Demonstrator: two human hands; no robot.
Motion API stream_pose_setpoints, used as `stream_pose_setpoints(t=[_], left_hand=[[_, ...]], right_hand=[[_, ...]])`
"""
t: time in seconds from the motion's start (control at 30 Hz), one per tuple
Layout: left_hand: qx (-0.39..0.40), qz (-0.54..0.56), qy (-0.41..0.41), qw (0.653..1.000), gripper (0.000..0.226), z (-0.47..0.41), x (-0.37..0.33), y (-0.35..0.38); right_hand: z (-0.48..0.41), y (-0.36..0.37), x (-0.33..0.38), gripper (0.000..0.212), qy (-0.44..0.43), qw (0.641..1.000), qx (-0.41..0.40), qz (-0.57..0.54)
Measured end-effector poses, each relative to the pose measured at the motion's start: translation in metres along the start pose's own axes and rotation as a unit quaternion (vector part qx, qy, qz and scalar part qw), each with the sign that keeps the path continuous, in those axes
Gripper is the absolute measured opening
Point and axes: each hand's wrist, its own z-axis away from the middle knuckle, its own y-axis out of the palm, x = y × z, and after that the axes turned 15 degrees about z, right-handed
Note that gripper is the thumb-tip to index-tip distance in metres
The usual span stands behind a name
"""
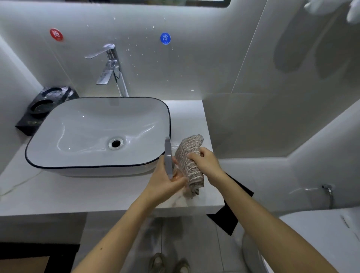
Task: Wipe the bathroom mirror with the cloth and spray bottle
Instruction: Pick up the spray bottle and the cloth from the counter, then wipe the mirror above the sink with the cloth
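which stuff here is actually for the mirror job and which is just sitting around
For the job: cloth in the right hand; spray bottle in the left hand; mirror, only its bottom edge in view.

Just there: sink, tap, black holder, red sticker, blue sticker.

One head-worn view, wide-angle, looking forward and steeply down from standing height: the tabletop (pixel 81 194) and sink (pixel 58 161) lie close below, wall tiles ahead, floor at the bottom edge.
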Motion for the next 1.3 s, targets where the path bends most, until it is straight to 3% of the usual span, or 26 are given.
stream_pose_setpoints(t=[0.17,0.3,0.43,0.67,0.83,1.07,1.23,1.3], left_hand=[[-0.035,-0.078,0.107,0.991,0.028,0.004,-0.013,-0.005],[-0.144,-0.043,0.154,0.976,0.005,0.007,-0.028,-0.012],[-0.246,-0.031,0.168,0.954,0.020,0.006,-0.046,-0.029],[-0.271,-0.172,0.244,0.915,0.035,-0.005,-0.088,-0.101],[-0.323,-0.057,0.255,0.910,0.019,-0.028,-0.121,-0.161],[-0.304,0.046,0.216,0.927,0.022,-0.078,-0.145,-0.238],[-0.254,-0.017,0.241,0.937,0.007,-0.100,-0.150,-0.272],[-0.241,-0.037,0.242,0.939,0.017,-0.106,-0.151,-0.277]], right_hand=[[0.014,-0.011,0.024,0.031,-0.043,0.998,-0.040,0.019],[0.019,-0.012,0.039,0.037,-0.083,0.995,-0.053,0.026],[0.025,-0.007,0.065,0.038,-0.123,0.991,-0.057,0.021],[0.025,0.010,0.147,0.022,-0.188,0.981,-0.051,-0.016],[0.020,0.041,0.213,0.018,-0.227,0.970,-0.056,-0.065],[-0.003,0.096,0.289,0.011,-0.235,0.962,-0.077,-0.116],[-0.020,0.117,0.316,0.021,-0.223,0.962,-0.104,-0.117],[-0.025,0.119,0.320,0.022,-0.218,0.963,-0.110,-0.117]])
